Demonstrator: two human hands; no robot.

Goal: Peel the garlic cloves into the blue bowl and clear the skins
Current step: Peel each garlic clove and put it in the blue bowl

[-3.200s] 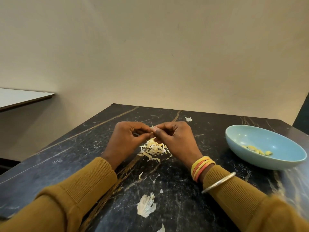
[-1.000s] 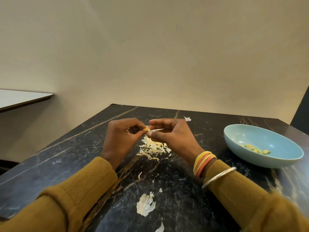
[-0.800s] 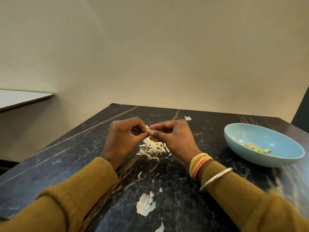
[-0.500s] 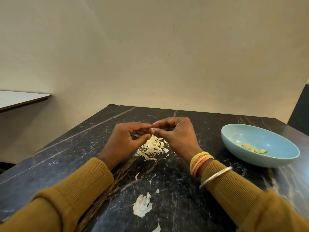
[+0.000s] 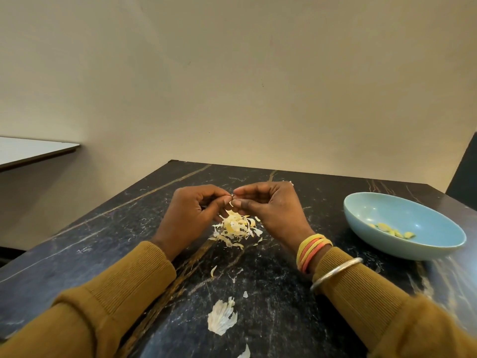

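My left hand (image 5: pixel 192 215) and my right hand (image 5: pixel 271 208) meet fingertip to fingertip above a pile of garlic skins (image 5: pixel 236 229) in the middle of the dark marble table (image 5: pixel 103 244). Between them they pinch a small garlic clove (image 5: pixel 231 202), almost wholly hidden by the fingers. The blue bowl (image 5: pixel 402 226) stands to the right with several peeled cloves (image 5: pixel 392 231) in it.
A large piece of white skin (image 5: pixel 222 317) lies near the front of the table, with small flakes (image 5: pixel 214 270) scattered between it and the pile. The beige wall rises right behind the table. A white tabletop (image 5: pixel 31 151) juts in at far left.
About a second ago my right hand had drawn a strip of skin off the clove to the right; now both hands are back together, fingertips closed over the clove above the pile.
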